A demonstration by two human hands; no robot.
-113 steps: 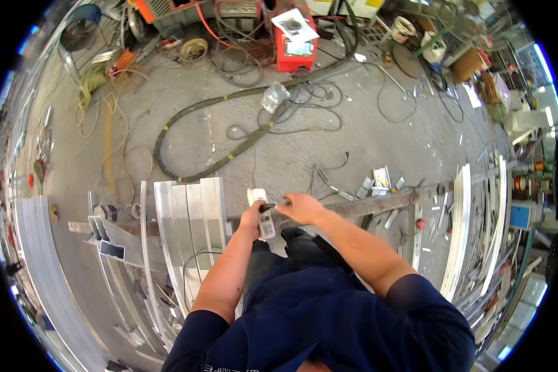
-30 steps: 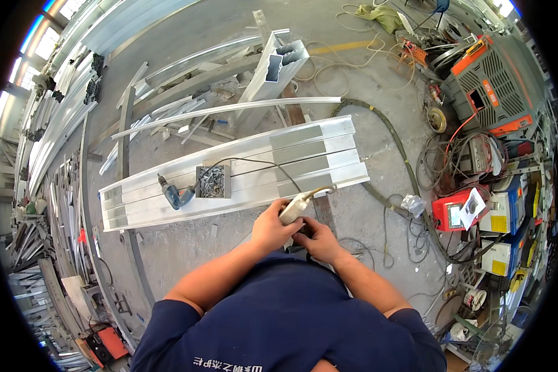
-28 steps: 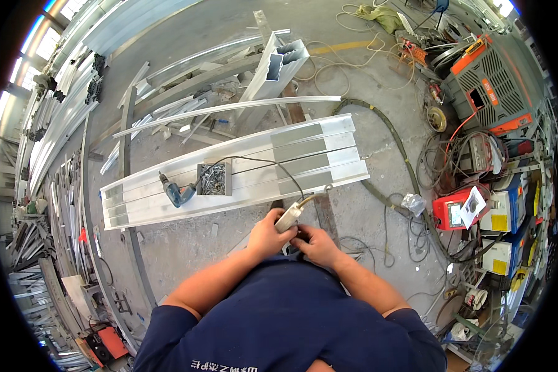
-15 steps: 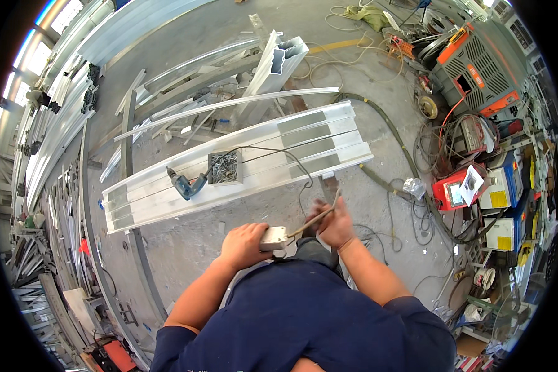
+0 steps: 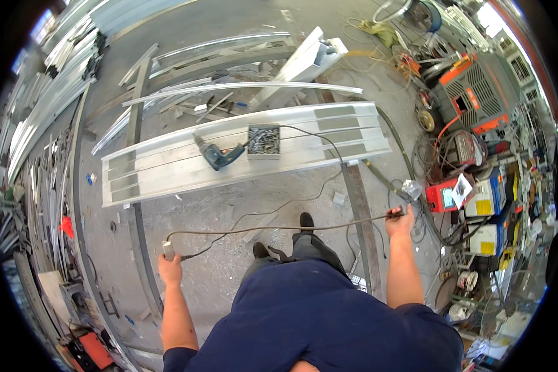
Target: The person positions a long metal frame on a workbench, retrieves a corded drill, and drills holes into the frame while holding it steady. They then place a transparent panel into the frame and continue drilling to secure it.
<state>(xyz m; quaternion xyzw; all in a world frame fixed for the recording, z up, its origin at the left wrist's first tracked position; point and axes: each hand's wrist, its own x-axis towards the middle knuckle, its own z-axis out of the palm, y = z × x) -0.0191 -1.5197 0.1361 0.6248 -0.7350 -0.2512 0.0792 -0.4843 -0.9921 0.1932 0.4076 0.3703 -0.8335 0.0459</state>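
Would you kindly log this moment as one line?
Left hand: holds power strip | Right hand: holds cord | Cord: runs between hands | Drill: on panels, beside box

Over there, a thin dark flexible cable (image 5: 254, 232) stretches before long silver metal panels (image 5: 304, 149) bearing a blue pistol-shaped drill (image 5: 215, 157).

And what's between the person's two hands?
In the head view, a brown cable stretches from the white power strip in the left hand across to the right hand.
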